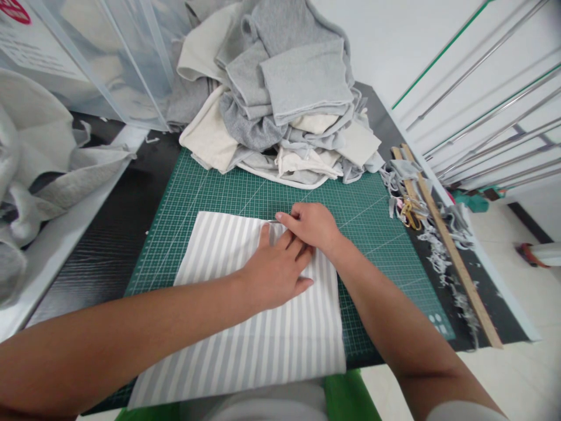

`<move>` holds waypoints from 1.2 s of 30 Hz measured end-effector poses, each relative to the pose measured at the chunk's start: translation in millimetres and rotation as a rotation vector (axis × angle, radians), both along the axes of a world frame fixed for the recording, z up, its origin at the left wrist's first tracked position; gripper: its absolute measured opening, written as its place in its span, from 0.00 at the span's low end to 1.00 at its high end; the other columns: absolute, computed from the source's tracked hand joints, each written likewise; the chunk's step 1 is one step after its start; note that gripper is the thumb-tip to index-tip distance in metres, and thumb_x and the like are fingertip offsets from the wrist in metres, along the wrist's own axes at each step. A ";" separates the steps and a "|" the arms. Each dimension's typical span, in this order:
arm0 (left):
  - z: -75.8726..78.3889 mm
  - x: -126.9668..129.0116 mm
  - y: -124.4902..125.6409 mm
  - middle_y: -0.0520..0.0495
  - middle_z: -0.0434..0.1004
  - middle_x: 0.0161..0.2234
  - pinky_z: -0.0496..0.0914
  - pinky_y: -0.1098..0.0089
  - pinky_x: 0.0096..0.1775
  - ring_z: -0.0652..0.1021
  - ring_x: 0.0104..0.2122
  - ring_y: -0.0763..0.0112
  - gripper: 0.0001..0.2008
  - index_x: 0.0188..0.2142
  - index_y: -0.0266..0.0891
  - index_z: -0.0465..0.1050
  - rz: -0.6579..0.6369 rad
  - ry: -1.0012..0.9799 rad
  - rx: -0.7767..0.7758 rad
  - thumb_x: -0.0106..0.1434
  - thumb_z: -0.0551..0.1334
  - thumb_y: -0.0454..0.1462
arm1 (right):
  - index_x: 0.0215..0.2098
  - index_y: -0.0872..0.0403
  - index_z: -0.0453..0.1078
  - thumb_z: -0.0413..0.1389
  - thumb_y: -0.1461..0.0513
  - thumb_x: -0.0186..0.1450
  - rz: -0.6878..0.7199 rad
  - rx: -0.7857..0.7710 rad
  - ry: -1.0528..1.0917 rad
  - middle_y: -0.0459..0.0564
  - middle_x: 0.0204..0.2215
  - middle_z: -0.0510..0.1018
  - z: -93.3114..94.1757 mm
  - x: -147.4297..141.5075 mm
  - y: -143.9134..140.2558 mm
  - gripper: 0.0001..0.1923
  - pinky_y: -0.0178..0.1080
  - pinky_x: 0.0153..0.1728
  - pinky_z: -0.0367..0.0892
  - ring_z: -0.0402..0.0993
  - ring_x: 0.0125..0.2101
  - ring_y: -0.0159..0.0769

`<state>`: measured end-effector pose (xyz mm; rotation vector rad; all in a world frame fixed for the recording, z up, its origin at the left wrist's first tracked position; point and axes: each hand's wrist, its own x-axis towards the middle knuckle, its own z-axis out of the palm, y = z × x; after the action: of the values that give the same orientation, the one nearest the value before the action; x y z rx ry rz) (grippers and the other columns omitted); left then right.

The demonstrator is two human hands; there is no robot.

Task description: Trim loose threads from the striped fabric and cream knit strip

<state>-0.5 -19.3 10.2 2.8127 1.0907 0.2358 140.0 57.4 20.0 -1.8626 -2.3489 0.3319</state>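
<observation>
A grey-and-white striped fabric piece [245, 345] lies flat, its near edge reaching the table's front. My left hand [278, 275] rests open on it, fingers spread and pressing down near the far edge. Just beyond those fingers, my right hand [315, 225] is closed at the fabric's far edge. Between its thumb and fingers a thin, dark, metallic-looking sliver shows; most of it is hidden, so its kind is unclear. Under the fabric lies a green gridded cutting mat [372, 280].
A heap of grey and cream fabric pieces [307, 88] stands at the mat's far end. On the right lie yellow-handled scissors [411, 216], wooden strips [456, 251] and fabric scraps [438, 257]. More cloth [35, 146] and a translucent bin [109, 52] are at left.
</observation>
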 end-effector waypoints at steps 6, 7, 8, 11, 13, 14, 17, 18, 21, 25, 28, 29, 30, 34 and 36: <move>0.8 0.7 -0.6 0.38 0.59 0.62 0.52 0.32 0.56 0.55 0.62 0.45 0.29 0.61 0.40 0.60 0.000 0.002 -0.013 0.66 0.52 0.52 | 0.24 0.52 0.70 0.46 0.40 0.64 -0.003 -0.004 -0.023 0.45 0.21 0.73 0.1 -1.9 0.8 0.28 0.37 0.24 0.48 0.61 0.22 0.30; 0.9 0.8 -0.6 0.38 0.58 0.63 0.52 0.32 0.56 0.54 0.62 0.45 0.29 0.61 0.40 0.60 0.001 0.004 -0.013 0.66 0.52 0.52 | 0.24 0.52 0.70 0.46 0.40 0.64 -0.005 -0.002 -0.023 0.45 0.21 0.73 0.2 -2.4 0.8 0.28 0.37 0.24 0.48 0.61 0.22 0.30; 1.1 0.8 -0.6 0.38 0.58 0.63 0.51 0.32 0.56 0.54 0.62 0.45 0.29 0.61 0.40 0.60 0.002 0.007 -0.013 0.66 0.52 0.52 | 0.23 0.51 0.70 0.46 0.40 0.63 -0.007 0.004 -0.022 0.45 0.20 0.73 0.1 -2.7 0.8 0.28 0.37 0.24 0.48 0.60 0.22 0.30; 2.1 0.8 -0.4 0.38 0.58 0.63 0.51 0.33 0.57 0.54 0.62 0.46 0.29 0.61 0.40 0.60 0.002 0.017 -0.015 0.66 0.52 0.52 | 0.23 0.51 0.70 0.46 0.40 0.63 -0.009 0.022 -0.017 0.45 0.20 0.72 -0.3 -3.1 0.9 0.27 0.37 0.24 0.47 0.60 0.21 0.31; 3.0 0.6 -0.3 0.38 0.59 0.62 0.51 0.34 0.57 0.55 0.62 0.46 0.29 0.61 0.40 0.60 0.002 0.023 -0.017 0.67 0.52 0.52 | 0.23 0.51 0.70 0.46 0.40 0.64 -0.004 0.019 -0.011 0.45 0.20 0.72 -0.6 -2.6 1.1 0.27 0.37 0.24 0.47 0.60 0.21 0.31; 3.3 0.6 -0.2 0.38 0.59 0.62 0.51 0.34 0.57 0.55 0.62 0.46 0.29 0.61 0.40 0.60 0.003 0.023 -0.016 0.67 0.52 0.52 | 0.23 0.52 0.70 0.46 0.40 0.64 0.001 0.013 -0.009 0.45 0.20 0.73 -0.7 -2.2 1.3 0.28 0.37 0.24 0.47 0.60 0.22 0.31; 3.8 0.2 -0.2 0.38 0.57 0.63 0.51 0.35 0.57 0.54 0.63 0.46 0.29 0.61 0.41 0.60 0.003 0.023 -0.012 0.67 0.52 0.52 | 0.23 0.52 0.70 0.45 0.41 0.64 0.020 -0.011 -0.005 0.46 0.21 0.73 -0.3 -0.5 1.9 0.28 0.37 0.25 0.47 0.61 0.22 0.31; 3.8 0.1 -0.2 0.39 0.57 0.63 0.51 0.35 0.57 0.54 0.63 0.46 0.29 0.61 0.41 0.60 0.001 0.023 -0.013 0.67 0.52 0.52 | 0.22 0.52 0.70 0.45 0.41 0.64 0.024 -0.017 -0.006 0.46 0.21 0.73 0.0 0.0 2.1 0.29 0.37 0.25 0.47 0.61 0.22 0.31; 3.5 -0.1 -0.2 0.39 0.57 0.63 0.51 0.34 0.57 0.54 0.63 0.46 0.29 0.62 0.41 0.60 0.000 0.025 -0.017 0.67 0.51 0.53 | 0.23 0.52 0.70 0.45 0.41 0.65 0.030 -0.026 0.000 0.46 0.21 0.73 1.3 1.2 2.3 0.29 0.37 0.25 0.48 0.62 0.22 0.31; 3.4 -0.2 -0.4 0.38 0.58 0.62 0.51 0.35 0.57 0.55 0.62 0.47 0.29 0.61 0.40 0.60 0.002 0.027 -0.012 0.67 0.51 0.53 | 0.23 0.52 0.71 0.45 0.41 0.65 0.037 -0.035 0.004 0.46 0.21 0.73 2.2 1.5 2.5 0.29 0.37 0.25 0.48 0.63 0.23 0.30; 3.5 -0.2 -0.5 0.39 0.58 0.62 0.51 0.35 0.58 0.55 0.62 0.46 0.29 0.61 0.40 0.60 0.003 0.028 -0.011 0.66 0.52 0.53 | 0.24 0.52 0.72 0.45 0.40 0.65 0.030 -0.020 -0.025 0.46 0.22 0.74 1.3 0.1 2.7 0.29 0.37 0.25 0.48 0.64 0.23 0.31; 3.6 -0.2 -0.4 0.39 0.58 0.62 0.51 0.35 0.58 0.54 0.62 0.46 0.29 0.61 0.40 0.60 0.004 0.027 -0.013 0.66 0.52 0.53 | 0.25 0.52 0.72 0.45 0.40 0.64 0.024 -0.010 -0.036 0.46 0.22 0.74 0.7 -0.7 2.7 0.29 0.37 0.25 0.48 0.64 0.23 0.32; 3.5 -0.1 -0.4 0.39 0.58 0.62 0.51 0.35 0.57 0.54 0.62 0.46 0.30 0.62 0.40 0.60 0.002 0.027 -0.015 0.66 0.52 0.53 | 0.26 0.52 0.72 0.45 0.40 0.64 0.019 0.001 -0.046 0.47 0.22 0.74 0.2 -1.6 2.6 0.29 0.37 0.25 0.48 0.64 0.23 0.32; 3.1 0.0 -0.3 0.39 0.59 0.62 0.51 0.33 0.57 0.56 0.61 0.45 0.29 0.62 0.39 0.60 -0.002 0.014 -0.025 0.67 0.52 0.52 | 0.25 0.51 0.72 0.44 0.39 0.64 0.005 0.020 -0.061 0.47 0.21 0.74 -1.2 -4.6 1.6 0.30 0.38 0.25 0.48 0.64 0.23 0.33; 2.8 0.1 -0.2 0.39 0.60 0.62 0.51 0.33 0.56 0.56 0.61 0.45 0.29 0.62 0.39 0.60 -0.003 0.009 -0.027 0.67 0.52 0.51 | 0.26 0.51 0.73 0.44 0.39 0.64 0.002 0.016 -0.060 0.47 0.22 0.74 -1.1 -5.5 1.5 0.30 0.38 0.25 0.49 0.65 0.24 0.33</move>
<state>-0.5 -19.6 13.0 2.7938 1.0836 0.2065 134.6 58.8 18.9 -1.8884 -2.3846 0.2601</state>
